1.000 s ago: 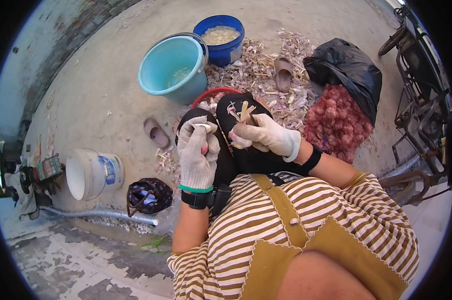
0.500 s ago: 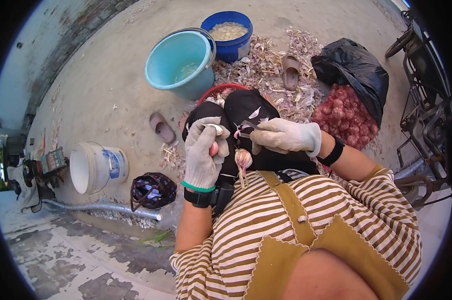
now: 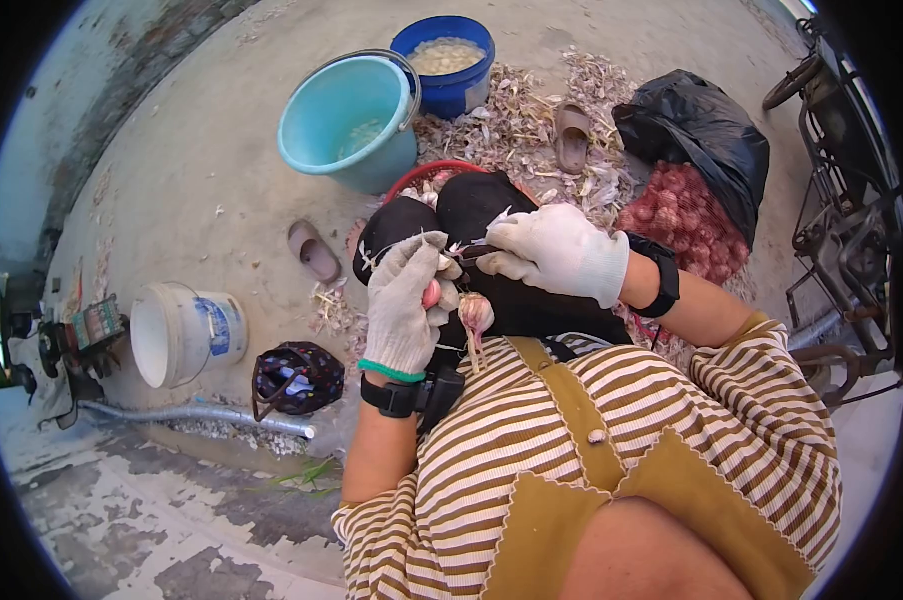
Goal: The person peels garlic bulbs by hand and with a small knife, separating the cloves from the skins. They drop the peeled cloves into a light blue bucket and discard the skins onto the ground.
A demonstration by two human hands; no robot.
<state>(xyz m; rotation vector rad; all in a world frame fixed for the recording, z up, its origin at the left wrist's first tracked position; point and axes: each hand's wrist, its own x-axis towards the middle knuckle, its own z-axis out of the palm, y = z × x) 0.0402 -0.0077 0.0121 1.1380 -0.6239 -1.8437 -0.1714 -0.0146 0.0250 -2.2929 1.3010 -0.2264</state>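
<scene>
My left hand (image 3: 401,305), in a pale work glove, is closed around garlic cloves; a pink-skinned clove (image 3: 431,293) shows between the fingers. My right hand (image 3: 561,252), gloved too, grips a small dark-bladed knife (image 3: 474,253), its blade close to the left fingertips. Bits of white peel stick out by the right thumb and fingers. Just below the hands, a garlic bulb with its stalk (image 3: 476,316) lies on my dark-trousered lap. Beyond my knees, a red basket (image 3: 411,178) holding garlic is partly hidden by my legs.
Ahead stand a light-blue bucket (image 3: 296,130) and a dark-blue bucket (image 3: 461,100), both with peeled cloves. Garlic skins (image 3: 516,115) litter the floor. At right are a red net sack of garlic (image 3: 686,225), a black plastic bag (image 3: 706,125) and a bicycle-like frame (image 3: 846,210); at left, a white bucket (image 3: 176,335).
My right hand has turned and come nearer the left, bringing the knife to the left fingertips. The white clove at the left fingertips shows less. The whole view has shifted slightly.
</scene>
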